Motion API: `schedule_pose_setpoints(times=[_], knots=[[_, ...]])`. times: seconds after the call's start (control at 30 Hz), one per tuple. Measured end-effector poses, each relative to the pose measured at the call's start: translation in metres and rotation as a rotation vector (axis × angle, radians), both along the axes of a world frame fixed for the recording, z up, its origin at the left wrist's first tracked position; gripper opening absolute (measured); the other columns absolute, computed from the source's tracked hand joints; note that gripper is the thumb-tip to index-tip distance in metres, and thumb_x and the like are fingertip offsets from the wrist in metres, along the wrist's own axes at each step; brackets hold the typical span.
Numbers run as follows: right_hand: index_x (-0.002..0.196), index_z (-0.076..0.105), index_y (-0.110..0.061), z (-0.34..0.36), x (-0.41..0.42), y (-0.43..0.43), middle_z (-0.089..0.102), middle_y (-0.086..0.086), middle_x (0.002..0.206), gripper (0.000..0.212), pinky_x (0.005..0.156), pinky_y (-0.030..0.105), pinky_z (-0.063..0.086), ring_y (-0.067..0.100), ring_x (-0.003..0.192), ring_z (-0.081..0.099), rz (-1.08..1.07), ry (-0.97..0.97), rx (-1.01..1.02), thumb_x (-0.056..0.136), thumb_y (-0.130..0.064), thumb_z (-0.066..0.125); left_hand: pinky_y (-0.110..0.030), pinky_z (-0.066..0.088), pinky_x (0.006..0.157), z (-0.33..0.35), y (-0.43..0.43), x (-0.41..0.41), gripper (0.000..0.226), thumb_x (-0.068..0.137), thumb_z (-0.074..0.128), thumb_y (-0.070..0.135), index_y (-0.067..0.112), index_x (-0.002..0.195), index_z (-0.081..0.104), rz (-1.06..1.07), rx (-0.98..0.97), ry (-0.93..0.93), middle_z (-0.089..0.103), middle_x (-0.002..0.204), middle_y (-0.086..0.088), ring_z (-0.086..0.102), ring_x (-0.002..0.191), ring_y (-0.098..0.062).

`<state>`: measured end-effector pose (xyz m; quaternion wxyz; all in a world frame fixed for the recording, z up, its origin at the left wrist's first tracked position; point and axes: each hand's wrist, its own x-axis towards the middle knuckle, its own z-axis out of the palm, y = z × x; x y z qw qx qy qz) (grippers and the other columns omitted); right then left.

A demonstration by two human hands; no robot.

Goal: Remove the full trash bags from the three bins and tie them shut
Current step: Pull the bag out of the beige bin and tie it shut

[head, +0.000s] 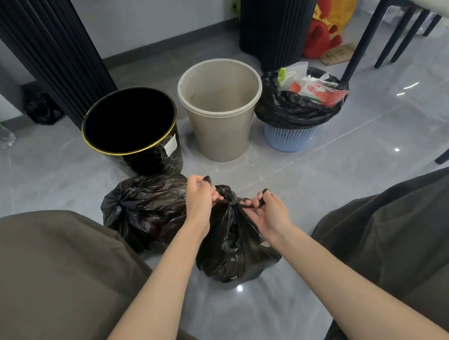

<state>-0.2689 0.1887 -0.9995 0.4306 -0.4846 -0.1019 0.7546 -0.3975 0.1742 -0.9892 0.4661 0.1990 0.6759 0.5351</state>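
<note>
The second bag (234, 244), on the floor (320, 173) before the bins, is being knotted; its ends are pinched by the left hand (201, 196) and right hand (270, 212). A firm outward pull seems needed next.

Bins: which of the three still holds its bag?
The blue bin on the right: a black bag full of rubbish lines it. The black bin and beige bin stand empty.

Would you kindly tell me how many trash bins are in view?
3, in a row: a black bin on the left, a beige bin in the middle, a blue bin on the right. None seems hidden.
</note>
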Motion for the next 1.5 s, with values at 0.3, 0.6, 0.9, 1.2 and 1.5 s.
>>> schedule_pose_setpoints(times=[0.3,0.6,0.9,1.2,1.5], knots=[[0.068,0.036,-0.011,-0.005,-0.003,0.0,0.025,0.004,0.06,0.036,0.069,0.035,0.05,0.017,0.054,0.03,-0.122,0.098,-0.154,0.102,-0.008,0.022,-0.027,0.047,0.056,-0.006,-0.004,-0.01,0.027,0.093,0.024,-0.009,0.011,0.077,0.035,0.246,-0.034,-0.217,0.032,0.064,-0.005,0.031,0.05,-0.013],[0.072,0.043,-0.01,0.012,-0.003,0.011,0.036,0.003,0.056,0.031,0.069,0.031,0.048,0.016,0.055,0.04,0.109,-0.082,0.116,0.101,-0.015,0.033,-0.031,0.053,0.078,0.007,-0.002,-0.009,0.017,0.097,0.035,0.005,0.012,0.083,0.043,-0.071,0.047,-0.024,0.036,0.061,0.0,0.04,0.047,-0.006],[0.067,0.035,-0.011,0.001,0.003,0.004,0.024,0.002,0.055,0.035,0.078,0.033,0.051,0.016,0.055,0.031,-0.005,-0.064,-0.135,0.101,-0.009,0.025,-0.024,0.038,0.051,-0.009,-0.01,-0.011,0.023,0.098,0.029,0.0,0.013,0.081,0.039,0.148,-0.02,-0.169,0.033,0.062,-0.001,0.031,0.04,-0.006],[0.07,0.06,-0.019,0.036,0.001,0.024,0.056,0.003,0.077,0.031,0.069,0.029,0.046,0.012,0.066,0.047,0.458,-0.723,0.499,0.096,-0.021,0.043,-0.027,0.05,0.08,0.015,-0.01,-0.006,0.01,0.099,0.037,0.013,0.011,0.098,0.047,-0.104,0.049,-0.053,0.069,0.089,-0.007,0.065,0.087,-0.016],[0.089,0.058,-0.013,0.032,0.013,0.03,0.067,0.012,0.093,0.029,0.07,0.024,0.055,0.021,0.074,0.065,0.426,-0.476,0.343,0.1,-0.024,0.034,-0.022,0.04,0.059,0.005,-0.013,0.005,0.043,0.096,0.023,0.021,0.018,0.082,0.063,-0.253,-0.101,-0.081,0.064,0.086,0.001,0.052,0.072,-0.012]])
